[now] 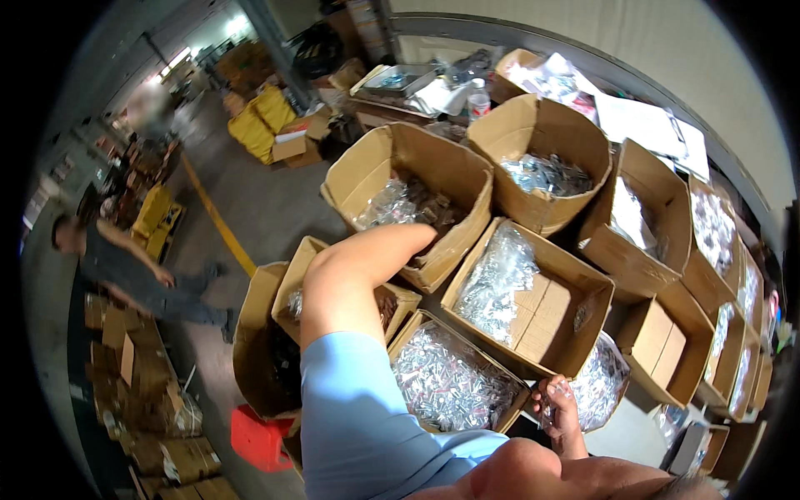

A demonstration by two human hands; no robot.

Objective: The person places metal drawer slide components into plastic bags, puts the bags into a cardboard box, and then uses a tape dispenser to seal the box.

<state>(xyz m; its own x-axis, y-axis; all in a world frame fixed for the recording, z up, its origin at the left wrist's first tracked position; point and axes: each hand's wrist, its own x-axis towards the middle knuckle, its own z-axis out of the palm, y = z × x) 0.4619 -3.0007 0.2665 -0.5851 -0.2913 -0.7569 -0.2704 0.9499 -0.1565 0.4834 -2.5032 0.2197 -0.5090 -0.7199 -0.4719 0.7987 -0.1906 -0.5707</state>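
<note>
My left arm, in a light blue short sleeve, bends over a tall cardboard box (346,179) holding clear plastic packets (392,204). The forearm drops inside, and the box's near side and the arm hide my left hand's fingers. Low in the view, my right hand (560,402) is closed, its fingers curled around what looks like a small clear plastic packet (547,414). It is beside a bin of shiny small packets (598,383). Left of it stands a box full of small bagged metal-looking parts (450,375).
Behind my right hand, an open carton (542,317) is partly filled with clear packets. More cardboard boxes (637,225) crowd the right, with papers (650,125) behind. A red plastic container (260,439) is on the floor at left. A person (137,267) walks in the aisle.
</note>
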